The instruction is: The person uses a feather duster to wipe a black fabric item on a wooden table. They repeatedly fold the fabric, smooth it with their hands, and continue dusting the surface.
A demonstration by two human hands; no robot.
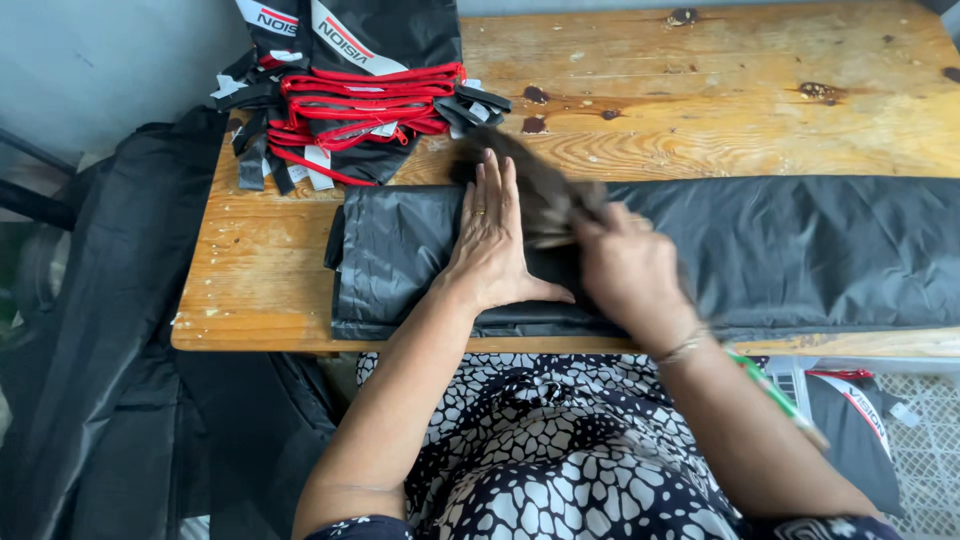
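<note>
We had the left hand [490,240] flat, fingers together and extended, palm pressed down on the long strip of black, slightly shiny woven fabric [800,250] laid across the worn wooden plank table [700,100]. A ring showed on one finger of that hand. The fabric's folded end sat directly under and just outboard of the left palm, stacked in a few layers near the table's front edge; the rest of the strip ran away past the right hand to the far side of the frame. The right hand [625,270] sat just beside the left, touching the same fabric, knuckles up, fingers curled onto a raised fold of it. That hand was motion-blurred, so we couldn't tell whether it pinched the fold or just pushed it. A thin bracelet sat on its wrist. Beyond the left fingertips, close but not touching, lay a stack of folded black bags with red cord trim and white labels [350,100]. Outboard of the left forearm, off the table, hung a heap of loose black cloth [120,330].
</note>
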